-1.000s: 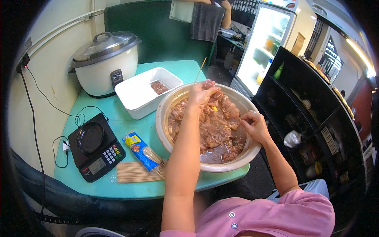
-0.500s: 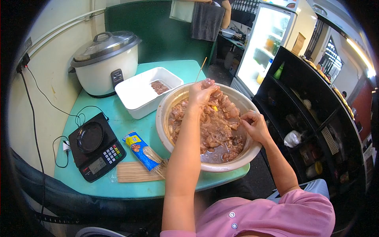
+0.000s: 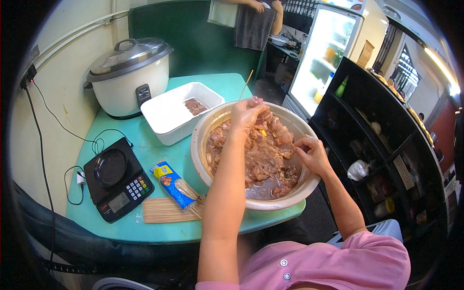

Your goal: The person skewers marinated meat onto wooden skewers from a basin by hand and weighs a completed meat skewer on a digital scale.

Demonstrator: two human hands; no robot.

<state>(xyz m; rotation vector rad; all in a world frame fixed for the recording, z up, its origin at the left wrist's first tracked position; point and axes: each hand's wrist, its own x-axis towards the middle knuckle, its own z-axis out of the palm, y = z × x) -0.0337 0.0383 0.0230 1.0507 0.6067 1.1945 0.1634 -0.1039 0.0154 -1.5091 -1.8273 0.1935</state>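
Note:
A wide cream bowl holds raw, marinated meat in brownish liquid. My left hand is closed on a piece of meat over the bowl's far side. My right hand is pinched at the right side of the bowl, around what looks like the thin end of a skewer. Pieces of meat stretch in a row between both hands. Beyond my left hand a bamboo skewer sticks up past the rim; its lower end is hidden. Several meat pieces lie in a white tub.
On the green table are a rice cooker, a digital scale, loose bamboo skewers and a blue skewer packet. Black shelving and a lit fridge stand right. Another person's hand is near a dark towel.
My hands, the meat and the bowl stay almost exactly in place. In the background, the other person's hand has come into sight above the dark towel.

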